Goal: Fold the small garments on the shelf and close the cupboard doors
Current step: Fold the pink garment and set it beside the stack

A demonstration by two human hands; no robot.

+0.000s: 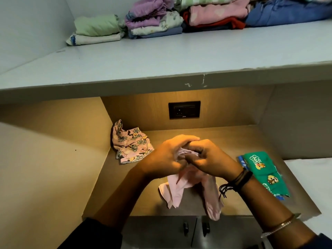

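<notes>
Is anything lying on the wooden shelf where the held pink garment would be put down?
Nothing visible does. The left hand and right hand grip the pink garment over a bare part of the wooden shelf. The patterned garment lies in the back left corner, the green garment at the right, both apart from it.

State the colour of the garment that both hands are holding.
Plain pale pink garment, seen best in the head view.

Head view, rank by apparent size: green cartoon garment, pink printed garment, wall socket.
1. Pink printed garment and green cartoon garment: about alike; the green one lies nearer the camera, so unranked.
2. Wall socket: clearly smallest.
</notes>
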